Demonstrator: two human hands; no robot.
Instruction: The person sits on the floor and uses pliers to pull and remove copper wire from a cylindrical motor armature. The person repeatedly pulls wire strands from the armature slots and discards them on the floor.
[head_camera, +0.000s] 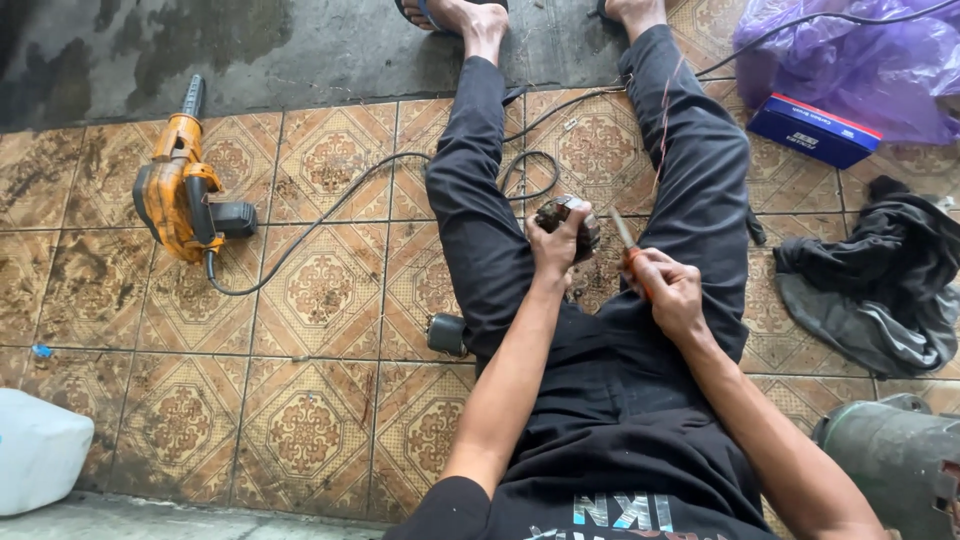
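I sit on a tiled floor with my legs in black trousers stretched out ahead. My left hand (556, 247) grips a dark, round motor part (572, 222) with brownish windings, held between my thighs. My right hand (668, 288) is closed on a screwdriver with an orange handle (632, 262); its metal shaft points up and left toward the motor part. Thin copper wire (664, 118) trails along my right leg.
An orange electric blower (180, 190) lies at the left with its black cord (330, 215) looping to my legs. A blue box (812, 130) and purple plastic bag (850, 50) sit top right, dark cloth (880, 285) at right, a grey-green motor housing (900, 460) bottom right, a white container (38, 450) bottom left.
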